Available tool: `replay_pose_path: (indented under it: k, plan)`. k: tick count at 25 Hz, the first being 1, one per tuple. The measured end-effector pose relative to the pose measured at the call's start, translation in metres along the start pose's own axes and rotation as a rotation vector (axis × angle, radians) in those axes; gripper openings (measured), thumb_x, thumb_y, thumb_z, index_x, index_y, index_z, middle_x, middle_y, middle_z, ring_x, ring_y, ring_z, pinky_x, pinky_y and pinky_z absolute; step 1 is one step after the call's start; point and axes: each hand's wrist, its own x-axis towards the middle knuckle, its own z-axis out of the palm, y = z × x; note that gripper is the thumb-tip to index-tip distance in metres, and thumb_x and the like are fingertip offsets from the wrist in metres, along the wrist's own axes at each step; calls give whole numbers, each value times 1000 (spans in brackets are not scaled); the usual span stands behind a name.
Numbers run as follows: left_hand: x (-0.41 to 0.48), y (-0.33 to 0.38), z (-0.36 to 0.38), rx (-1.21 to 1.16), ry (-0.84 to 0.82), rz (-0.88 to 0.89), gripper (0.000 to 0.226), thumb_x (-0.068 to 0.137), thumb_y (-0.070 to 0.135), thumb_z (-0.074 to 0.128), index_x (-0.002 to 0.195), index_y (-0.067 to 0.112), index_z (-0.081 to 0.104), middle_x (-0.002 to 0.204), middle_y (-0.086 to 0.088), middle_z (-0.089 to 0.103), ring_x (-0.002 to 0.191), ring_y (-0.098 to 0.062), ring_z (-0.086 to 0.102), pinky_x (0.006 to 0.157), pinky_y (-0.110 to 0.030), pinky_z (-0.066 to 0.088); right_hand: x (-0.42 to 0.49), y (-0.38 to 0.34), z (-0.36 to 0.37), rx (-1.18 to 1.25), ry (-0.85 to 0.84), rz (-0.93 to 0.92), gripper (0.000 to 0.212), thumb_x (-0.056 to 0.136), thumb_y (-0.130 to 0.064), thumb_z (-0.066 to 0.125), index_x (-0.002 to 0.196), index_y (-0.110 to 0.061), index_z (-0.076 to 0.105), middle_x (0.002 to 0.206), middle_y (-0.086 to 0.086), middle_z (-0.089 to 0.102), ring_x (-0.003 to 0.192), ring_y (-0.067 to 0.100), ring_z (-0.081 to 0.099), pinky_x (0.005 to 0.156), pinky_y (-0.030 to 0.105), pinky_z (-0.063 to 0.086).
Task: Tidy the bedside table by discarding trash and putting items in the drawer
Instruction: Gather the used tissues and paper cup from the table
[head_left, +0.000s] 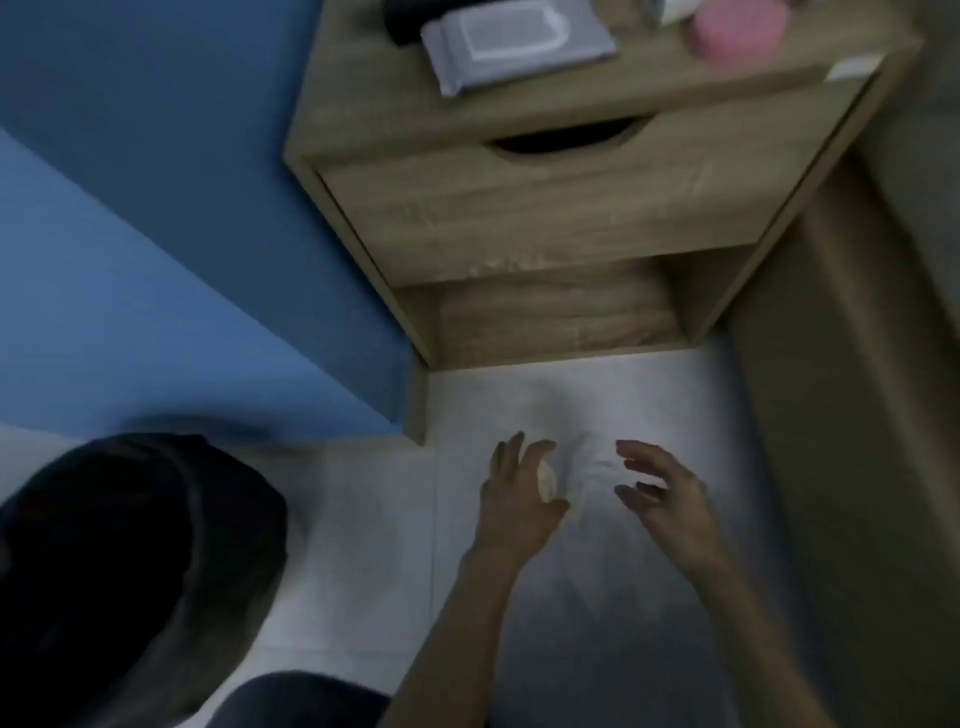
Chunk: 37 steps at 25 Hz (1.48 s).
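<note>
While the dark bin (130, 566) waits at far left, contents unseen, my left hand (519, 499) pinches a small pale scrap (546, 480), seemingly trash, low over the floor; my right hand (660, 488) is spread, holding nothing. Next, I judge, comes carrying it leftward. The drawer (545, 208) is closed; wipes pack (514, 41) remains on the bedside table (649, 83).

Two bare forearms show in the lower middle of the frame, no sleeves reaching as far as the wrists. The left hand (519, 493) and right hand (662, 486) carry no rings, watch or bands that can be made out; the picture is blurred. At the bottom edge, dark blue clothing (306, 701) covers a leg.
</note>
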Motion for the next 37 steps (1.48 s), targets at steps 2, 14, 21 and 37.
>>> replay_pose_path:
  k: [2,14,21,37]
  plan:
    - [15,-18,18,78,1,-17,77,79,29,71,142,36,27,159,3,6,147,-24,4,115,-47,24,13,23,18,-162,-26,-53,49,74,-6,72,120,-17,57,124,3,58,112,24,55,93,27,44]
    - [46,-60,77,204,112,-17,66,74,5,59,134,30,45,144,0,39,133,-25,33,98,-36,35,61,135,79,-457,-55,20,38,69,-21,59,106,-23,58,105,14,63,96,34,61,78,18,39]
    - [45,-43,48,202,182,-41,63,72,19,68,130,32,46,130,-1,40,117,-24,43,88,-35,41,69,91,60,-352,60,9,25,78,-2,63,101,-9,71,98,17,71,88,31,66,78,30,49]
    - [-49,123,-156,93,497,222,60,69,29,63,127,30,46,124,2,54,114,-20,44,90,-34,35,28,-199,-54,258,27,-380,15,90,-18,53,101,-12,62,97,8,66,86,20,62,73,35,50]
